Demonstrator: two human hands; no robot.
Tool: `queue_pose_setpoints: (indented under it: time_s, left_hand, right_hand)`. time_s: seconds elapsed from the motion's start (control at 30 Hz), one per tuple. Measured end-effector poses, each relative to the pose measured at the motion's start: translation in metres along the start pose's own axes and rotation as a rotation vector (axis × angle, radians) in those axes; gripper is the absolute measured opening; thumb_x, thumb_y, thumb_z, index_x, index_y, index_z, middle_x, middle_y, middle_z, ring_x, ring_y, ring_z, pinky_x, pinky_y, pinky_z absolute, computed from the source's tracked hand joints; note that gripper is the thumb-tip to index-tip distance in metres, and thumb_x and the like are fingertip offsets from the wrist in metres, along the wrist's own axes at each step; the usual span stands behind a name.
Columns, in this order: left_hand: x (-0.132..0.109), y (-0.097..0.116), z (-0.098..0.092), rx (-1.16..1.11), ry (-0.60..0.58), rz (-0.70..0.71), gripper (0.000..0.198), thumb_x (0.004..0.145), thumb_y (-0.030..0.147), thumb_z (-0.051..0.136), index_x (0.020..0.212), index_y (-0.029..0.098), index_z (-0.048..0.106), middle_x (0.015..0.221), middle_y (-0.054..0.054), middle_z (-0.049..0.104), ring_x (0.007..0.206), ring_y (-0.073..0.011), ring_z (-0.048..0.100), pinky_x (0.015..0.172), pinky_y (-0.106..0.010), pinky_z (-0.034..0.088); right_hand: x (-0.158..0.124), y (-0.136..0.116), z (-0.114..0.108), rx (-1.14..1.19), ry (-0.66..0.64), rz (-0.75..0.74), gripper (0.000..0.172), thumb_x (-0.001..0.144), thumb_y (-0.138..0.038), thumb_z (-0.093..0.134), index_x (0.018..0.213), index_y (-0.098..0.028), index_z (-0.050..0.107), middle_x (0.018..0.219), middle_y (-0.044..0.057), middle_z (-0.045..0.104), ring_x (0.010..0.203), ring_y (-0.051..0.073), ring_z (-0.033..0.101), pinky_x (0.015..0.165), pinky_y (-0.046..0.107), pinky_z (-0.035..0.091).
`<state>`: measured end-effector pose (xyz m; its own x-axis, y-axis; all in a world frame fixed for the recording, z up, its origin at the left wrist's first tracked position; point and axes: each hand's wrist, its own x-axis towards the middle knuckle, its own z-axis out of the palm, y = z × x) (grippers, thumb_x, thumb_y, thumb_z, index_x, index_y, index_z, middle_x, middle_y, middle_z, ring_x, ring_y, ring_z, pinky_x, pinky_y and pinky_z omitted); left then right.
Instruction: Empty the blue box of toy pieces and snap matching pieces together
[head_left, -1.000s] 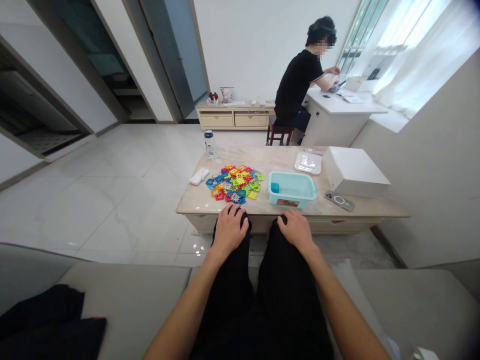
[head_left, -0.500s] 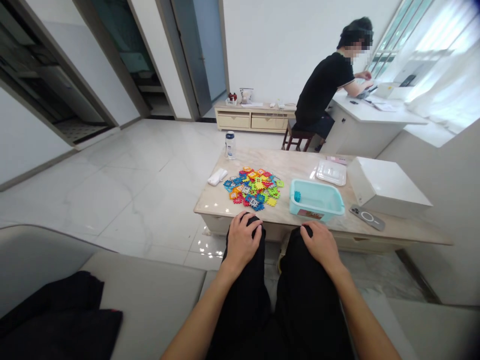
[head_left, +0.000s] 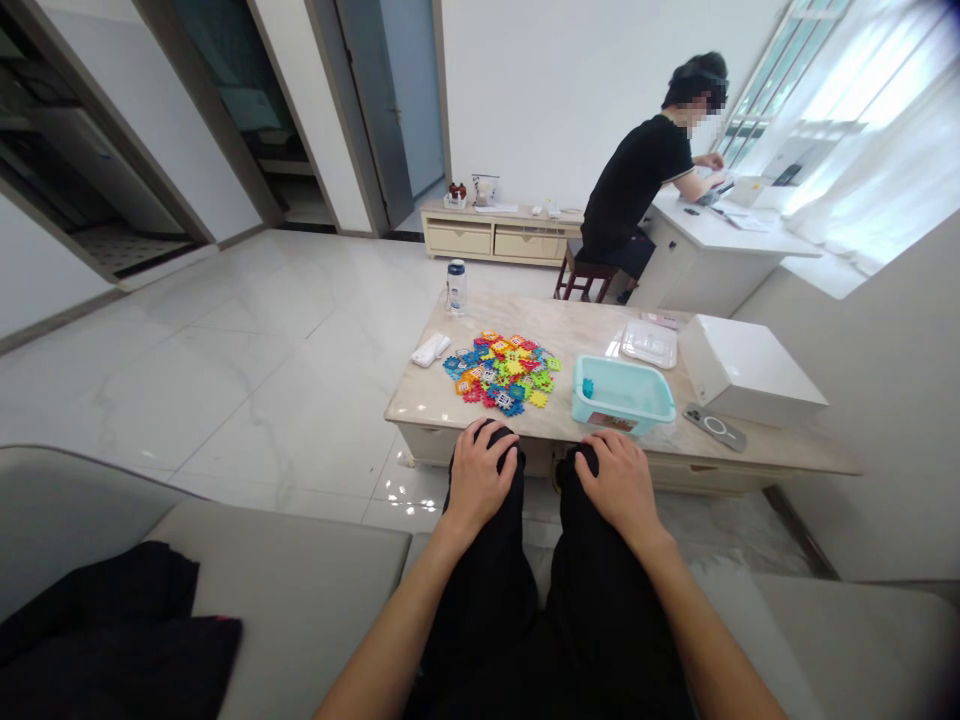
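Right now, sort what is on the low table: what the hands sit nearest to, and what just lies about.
Nearest the hands: left hand, right hand, colourful puzzle pieces, teal bin.
Lying about: water bottle, phone, white box, clear lid.

trousers (head_left: 592, 600): matt black cloth under the left hand (head_left: 480, 480) and right hand (head_left: 619, 485)
sofa (head_left: 300, 590): smooth, matt grey covering, leather-like
dark garment (head_left: 105, 640): matt black cloth, near left on the sofa
coffee table (head_left: 600, 330): polished, stone-look beige top, glossy
floor (head_left: 225, 370): glossy white marble-look tiles with reflections
puzzle pieces (head_left: 502, 370): bright coloured plastic, slightly shiny
basket (head_left: 622, 392): smooth light-blue plastic
lid (head_left: 649, 343): clear, glossy plastic
white box (head_left: 750, 370): smooth matt card or plastic, cannot tell which
bottle (head_left: 456, 287): clear plastic
low cabinet (head_left: 495, 232): pale wood-look, far
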<state>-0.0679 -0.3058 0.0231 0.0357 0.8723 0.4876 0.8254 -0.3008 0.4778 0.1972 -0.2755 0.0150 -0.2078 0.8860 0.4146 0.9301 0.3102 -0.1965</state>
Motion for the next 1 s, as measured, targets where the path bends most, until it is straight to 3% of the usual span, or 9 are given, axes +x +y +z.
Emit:
queue_pose_setpoints:
  time_s: [0.17,0.33,0.6,1.0]
  left_hand:
    - [0.002,0.009,0.001,0.032,-0.049,0.015,0.028,0.109,0.026,0.063,0.132,0.027,0.08,0.151,-0.008,0.072,0.151,-0.0335,0.055,0.127,-0.058,0.049]
    - [0.006,0.018,0.003,0.153,-0.121,0.036,0.038,0.106,0.026,0.065,0.143,0.025,0.074,0.16,-0.012,0.066,0.156,-0.0398,0.052,0.127,-0.067,0.046]
    - [0.029,0.02,0.01,0.107,-0.136,-0.004,0.028,0.105,0.024,0.064,0.129,0.029,0.077,0.145,-0.008,0.075,0.146,-0.0346,0.062,0.118,-0.059,0.057]
    - [0.041,0.048,0.028,0.17,-0.175,0.025,0.028,0.1,0.021,0.066,0.124,0.03,0.078,0.139,-0.008,0.077,0.14,-0.0358,0.065,0.117,-0.062,0.059]
  right_hand:
    - [-0.001,-0.002,0.001,-0.008,0.018,-0.006,0.024,0.106,-0.033,0.064,0.119,-0.02,0.079,0.134,0.014,0.078,0.134,0.036,0.065,0.118,0.054,0.042]
    - [0.003,0.014,0.002,0.049,0.028,0.004,0.022,0.106,-0.033,0.064,0.118,-0.022,0.079,0.13,0.012,0.08,0.131,0.034,0.068,0.116,0.052,0.044]
    - [0.003,0.031,-0.008,0.134,0.059,0.061,0.021,0.107,-0.034,0.062,0.12,-0.024,0.076,0.126,0.011,0.082,0.129,0.035,0.07,0.115,0.055,0.046]
    - [0.008,0.028,-0.004,0.334,0.069,0.049,0.019,0.105,-0.027,0.063,0.12,-0.029,0.075,0.122,0.007,0.083,0.124,0.033,0.072,0.111,0.054,0.05]
